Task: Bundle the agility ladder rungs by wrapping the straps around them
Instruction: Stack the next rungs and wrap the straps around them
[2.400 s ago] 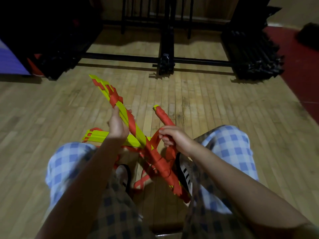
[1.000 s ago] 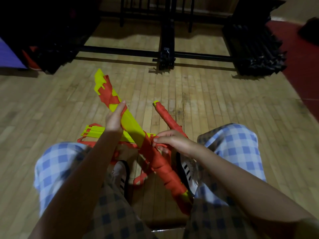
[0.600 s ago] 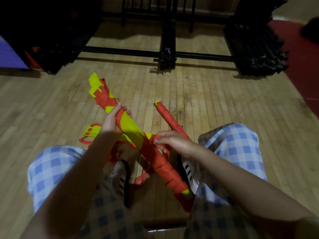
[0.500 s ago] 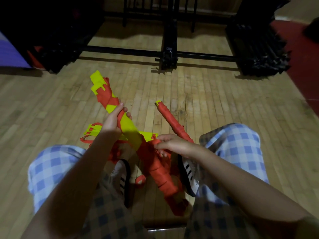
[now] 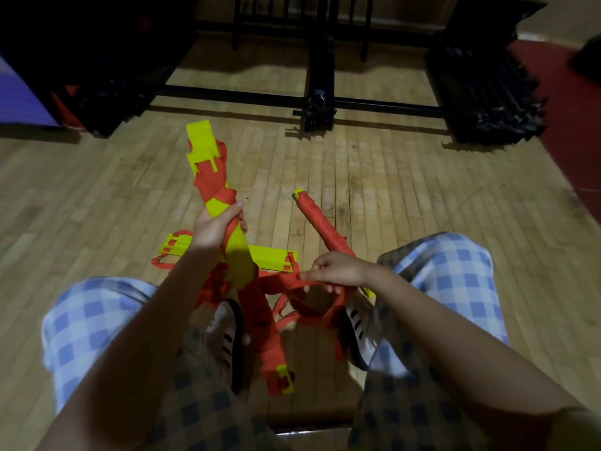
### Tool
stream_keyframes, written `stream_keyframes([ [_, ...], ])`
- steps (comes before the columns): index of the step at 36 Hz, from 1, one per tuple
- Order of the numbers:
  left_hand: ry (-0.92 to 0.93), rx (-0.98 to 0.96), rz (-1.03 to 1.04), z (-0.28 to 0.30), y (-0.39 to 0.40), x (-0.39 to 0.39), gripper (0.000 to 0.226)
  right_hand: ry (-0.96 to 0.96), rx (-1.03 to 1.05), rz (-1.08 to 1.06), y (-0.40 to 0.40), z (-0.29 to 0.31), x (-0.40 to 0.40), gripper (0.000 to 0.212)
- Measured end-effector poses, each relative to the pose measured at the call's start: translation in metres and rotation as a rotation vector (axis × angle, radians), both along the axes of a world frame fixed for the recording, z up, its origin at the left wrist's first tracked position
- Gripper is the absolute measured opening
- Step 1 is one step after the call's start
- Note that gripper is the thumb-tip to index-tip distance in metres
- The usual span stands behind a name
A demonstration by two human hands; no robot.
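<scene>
My left hand (image 5: 213,227) grips a bundle of yellow ladder rungs (image 5: 239,255) near its upper half. The bundle stands tilted between my knees, its lower half bound in orange strap. My right hand (image 5: 338,271) pinches a loop of orange strap (image 5: 302,283) to the right of the bundle, pulled out sideways. A second bundle wrapped fully in orange (image 5: 322,226) lies on the floor behind my right hand. A flat stack of loose yellow rungs (image 5: 270,257) lies across the floor behind the held bundle.
I sit on a wooden floor (image 5: 406,190) with both knees in blue checked trousers and my shoes (image 5: 227,333) under the bundle. A black metal frame (image 5: 320,102) crosses the floor ahead. Dark stacked gear (image 5: 487,89) stands at the right, a red mat (image 5: 572,131) beyond.
The held bundle has swung more upright. My right hand has moved away from the bundle to the right, drawing the orange strap out into a loop.
</scene>
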State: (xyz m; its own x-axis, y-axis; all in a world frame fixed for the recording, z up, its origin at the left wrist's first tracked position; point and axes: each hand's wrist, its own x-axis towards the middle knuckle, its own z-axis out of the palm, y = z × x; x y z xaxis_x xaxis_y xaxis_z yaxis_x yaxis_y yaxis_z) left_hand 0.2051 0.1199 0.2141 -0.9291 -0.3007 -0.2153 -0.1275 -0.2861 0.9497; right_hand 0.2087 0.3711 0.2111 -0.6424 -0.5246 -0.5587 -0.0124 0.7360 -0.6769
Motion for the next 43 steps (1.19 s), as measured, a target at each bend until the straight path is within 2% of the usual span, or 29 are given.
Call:
stream_keyframes([
  [3,0.002,0.077,0.045,-0.001,-0.006,0.001,0.012,0.046,-0.034,-0.089,0.002,0.0,-0.003,0.035],
  [12,-0.016,0.095,0.085,-0.005,-0.018,0.005,0.012,-0.087,0.007,0.094,-0.003,-0.007,0.003,0.012],
  [17,-0.008,0.099,0.083,-0.004,-0.017,0.006,0.012,-0.015,0.176,0.178,-0.003,-0.017,0.006,0.018],
  [19,-0.01,0.103,0.098,-0.004,-0.017,0.006,0.012,-0.003,0.185,0.164,-0.004,-0.019,0.006,0.021],
  [26,-0.035,0.083,0.158,-0.01,-0.028,0.006,0.011,0.046,-0.116,-0.07,-0.009,-0.01,0.009,0.019],
  [34,-0.067,0.084,0.204,-0.012,-0.032,0.005,0.013,-0.109,-0.367,-0.2,-0.009,-0.008,0.011,0.01],
  [39,-0.069,0.096,0.206,-0.013,-0.032,0.004,0.012,-0.115,-0.418,-0.264,-0.01,-0.008,0.012,0.013],
  [43,-0.073,0.092,0.217,-0.014,-0.034,0.003,0.012,-0.023,-0.341,-0.362,-0.011,-0.015,0.009,0.015],
])
